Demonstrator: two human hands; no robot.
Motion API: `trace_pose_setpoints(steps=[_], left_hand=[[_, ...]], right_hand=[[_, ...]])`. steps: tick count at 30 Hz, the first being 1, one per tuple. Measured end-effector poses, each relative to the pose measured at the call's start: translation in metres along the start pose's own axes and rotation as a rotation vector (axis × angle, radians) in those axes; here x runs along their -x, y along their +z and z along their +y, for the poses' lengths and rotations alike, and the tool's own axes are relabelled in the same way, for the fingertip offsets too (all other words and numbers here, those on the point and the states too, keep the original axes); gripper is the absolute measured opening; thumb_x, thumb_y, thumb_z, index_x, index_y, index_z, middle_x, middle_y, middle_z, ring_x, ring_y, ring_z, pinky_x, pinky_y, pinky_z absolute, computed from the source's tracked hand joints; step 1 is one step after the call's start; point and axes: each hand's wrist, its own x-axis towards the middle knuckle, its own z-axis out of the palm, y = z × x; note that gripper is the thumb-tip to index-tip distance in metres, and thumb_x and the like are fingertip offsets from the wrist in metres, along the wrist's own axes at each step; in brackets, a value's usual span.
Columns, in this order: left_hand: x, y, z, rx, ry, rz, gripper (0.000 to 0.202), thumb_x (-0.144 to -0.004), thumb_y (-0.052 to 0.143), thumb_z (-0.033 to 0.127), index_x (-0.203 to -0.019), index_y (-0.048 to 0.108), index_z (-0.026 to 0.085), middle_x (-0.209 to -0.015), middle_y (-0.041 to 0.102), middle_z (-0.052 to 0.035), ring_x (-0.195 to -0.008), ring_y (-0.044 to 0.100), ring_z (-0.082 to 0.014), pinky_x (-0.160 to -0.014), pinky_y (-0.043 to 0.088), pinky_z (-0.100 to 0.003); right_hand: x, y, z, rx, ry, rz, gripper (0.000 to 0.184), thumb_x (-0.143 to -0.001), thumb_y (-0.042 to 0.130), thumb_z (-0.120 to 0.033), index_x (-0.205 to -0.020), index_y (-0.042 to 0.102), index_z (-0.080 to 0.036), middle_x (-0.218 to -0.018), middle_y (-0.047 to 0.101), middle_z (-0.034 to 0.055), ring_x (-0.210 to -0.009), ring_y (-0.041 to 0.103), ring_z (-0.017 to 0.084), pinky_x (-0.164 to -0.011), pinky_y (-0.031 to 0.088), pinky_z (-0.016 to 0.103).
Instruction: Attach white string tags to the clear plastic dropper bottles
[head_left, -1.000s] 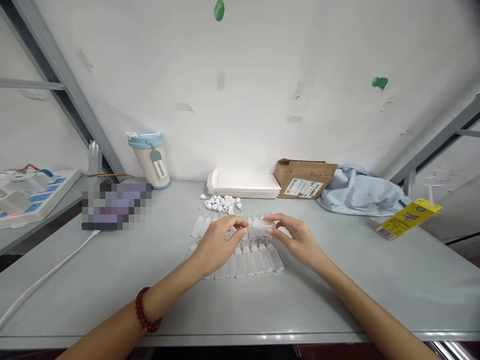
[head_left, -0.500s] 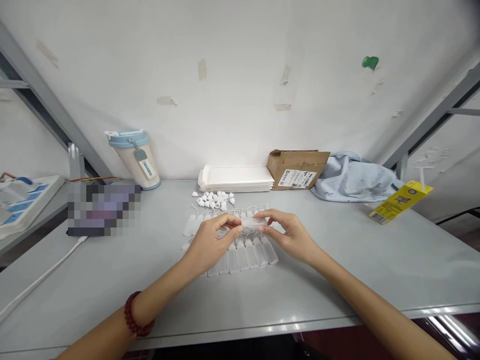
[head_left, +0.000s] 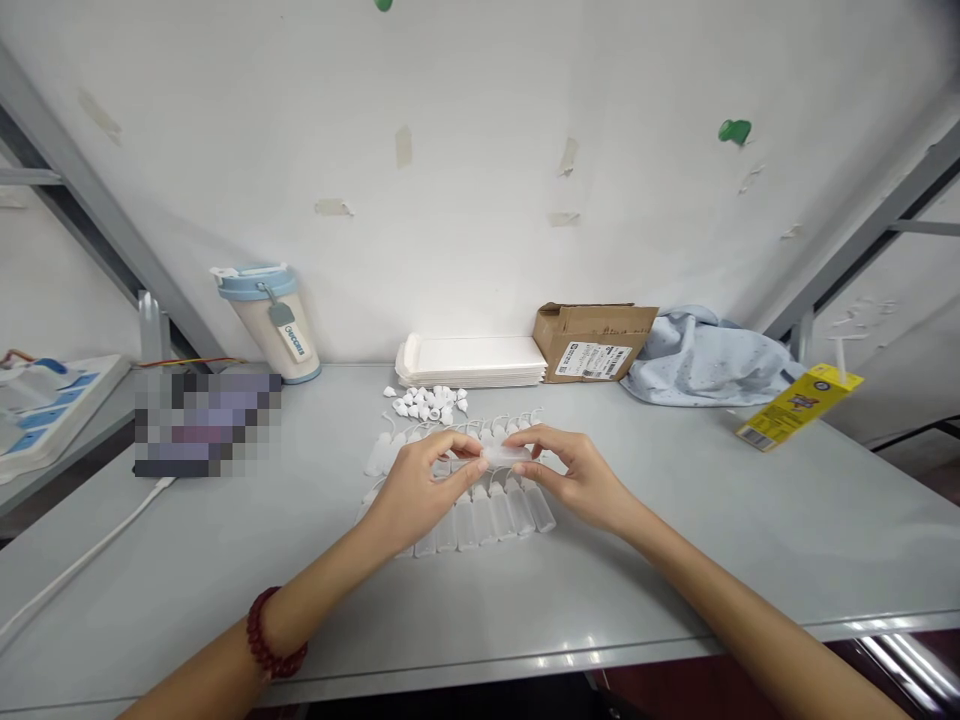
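A small translucent plastic bottle [head_left: 507,457] lies level between my two hands, just above the table. My left hand [head_left: 426,482] has its thumb and fingertips closed on the bottle's left end, which they partly cover. The fingers of my right hand [head_left: 576,470] pinch its right end. Below my hands is a front row of similar bottles [head_left: 491,517] lying side by side with thin tubes at their tops. Behind it, partly hidden by my left hand, lies another row of bottles [head_left: 379,455]. Beyond them sits a loose pile of small white caps [head_left: 429,404].
Along the wall stand a tumbler [head_left: 274,325], a stack of white trays [head_left: 472,358], a cardboard box [head_left: 592,345] and a crumpled light-blue cloth [head_left: 705,360]. A yellow drink carton [head_left: 799,408] with a straw is at right. A pixelated phone-like device [head_left: 210,425] with a white cable [head_left: 90,560] lies left.
The bottle stays held between both hands and sits slightly lower in the picture. My right fingers have shifted a little to the left. The whole view has tilted slightly.
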Motion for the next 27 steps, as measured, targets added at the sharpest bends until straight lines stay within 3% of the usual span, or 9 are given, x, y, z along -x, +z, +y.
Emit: trace_pose_setpoints(steps=[7,15,27], left_hand=[[0.0015,-0.0009,0.0015,-0.009,-0.006,-0.009,0.017,-0.079,0.058,0.039,-0.085,0.063,0.024,-0.091,0.066,0.0010,-0.088,0.057,-0.0175,-0.076,0.046,-0.027],[0.0014,-0.0026,0.0038,0.034,-0.005,-0.046,0.023,-0.086,0.046,0.040,-0.084,0.064,0.024,-0.087,0.066,0.0013,-0.081,0.057,-0.0163,-0.061,0.042,-0.023],[0.0011,-0.0015,0.0011,0.004,0.031,-0.034,0.020,-0.083,0.052,0.039,-0.081,0.065,0.024,-0.084,0.064,0.0009,-0.082,0.056,-0.0168,-0.058,0.042,-0.022]], right_hand=[[0.0007,0.0000,-0.0018,-0.019,0.023,-0.007,0.017,-0.080,0.061,-0.022,-0.096,0.067,-0.022,-0.091,0.070,0.0044,-0.081,0.061,0.017,-0.073,0.049,0.032],[0.0010,-0.0001,0.0004,-0.046,0.064,-0.014,0.015,-0.080,0.062,-0.022,-0.094,0.068,-0.022,-0.090,0.070,0.0034,-0.078,0.059,0.017,-0.074,0.048,0.032],[0.0008,0.0005,0.0002,-0.060,0.064,-0.014,0.015,-0.079,0.062,-0.023,-0.093,0.068,-0.022,-0.088,0.069,0.0034,-0.078,0.059,0.017,-0.073,0.047,0.032]])
